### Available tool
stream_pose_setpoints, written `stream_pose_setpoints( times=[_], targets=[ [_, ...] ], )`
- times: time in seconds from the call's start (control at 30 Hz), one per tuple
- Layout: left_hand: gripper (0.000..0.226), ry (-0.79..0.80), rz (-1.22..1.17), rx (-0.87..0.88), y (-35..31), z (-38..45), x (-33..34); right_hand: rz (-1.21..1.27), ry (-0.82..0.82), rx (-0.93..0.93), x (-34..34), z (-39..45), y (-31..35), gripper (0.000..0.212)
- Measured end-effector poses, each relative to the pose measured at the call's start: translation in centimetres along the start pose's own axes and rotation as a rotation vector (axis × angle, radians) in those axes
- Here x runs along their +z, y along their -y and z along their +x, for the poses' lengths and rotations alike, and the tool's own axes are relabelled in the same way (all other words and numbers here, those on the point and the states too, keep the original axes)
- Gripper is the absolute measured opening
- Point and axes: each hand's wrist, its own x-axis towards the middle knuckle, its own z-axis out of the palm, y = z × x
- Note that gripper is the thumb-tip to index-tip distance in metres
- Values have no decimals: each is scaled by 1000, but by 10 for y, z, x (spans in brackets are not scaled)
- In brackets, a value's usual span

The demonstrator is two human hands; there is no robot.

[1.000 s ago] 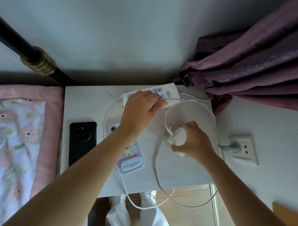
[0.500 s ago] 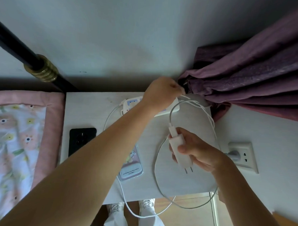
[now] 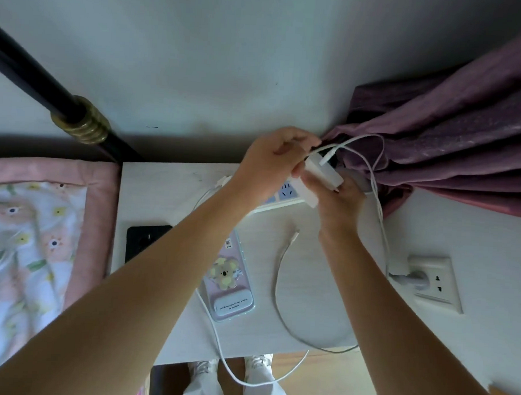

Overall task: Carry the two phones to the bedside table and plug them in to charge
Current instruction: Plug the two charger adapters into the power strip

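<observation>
White table (image 3: 170, 193) carries everything, with the bed (image 3: 28, 232) at nine o'clock and a purple curtain (image 3: 449, 152) crowding one o'clock. Both phones lie flat, long axes running twelve to six: the black phone (image 3: 144, 240) at left, the pink phone (image 3: 230, 282) centre. At twelve o'clock the strip (image 3: 283, 195) lies crosswise, just under the hands. The right hand (image 3: 339, 203) is closed around the charger (image 3: 323, 174), nearest the sockets; the left hand (image 3: 272, 165) pinches its cable (image 3: 279, 287), whose loose plug tip points toward twelve, near the pink phone.

Both hands (image 3: 302, 175) on white charger (image 3: 323, 174)
</observation>
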Motion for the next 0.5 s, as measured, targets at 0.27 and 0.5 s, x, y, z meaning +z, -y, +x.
stream_pose_setpoints(
  times=[0.27, 0.5],
  targets=[
    [7, -36, 58, -93, 14, 8, -24, -320, -71, -124, 13, 15, -6, 33],
    [16, -57, -3, -109, 28, 14, -36, -391, -109, -176, 16, 10, -9, 38]
  ],
)
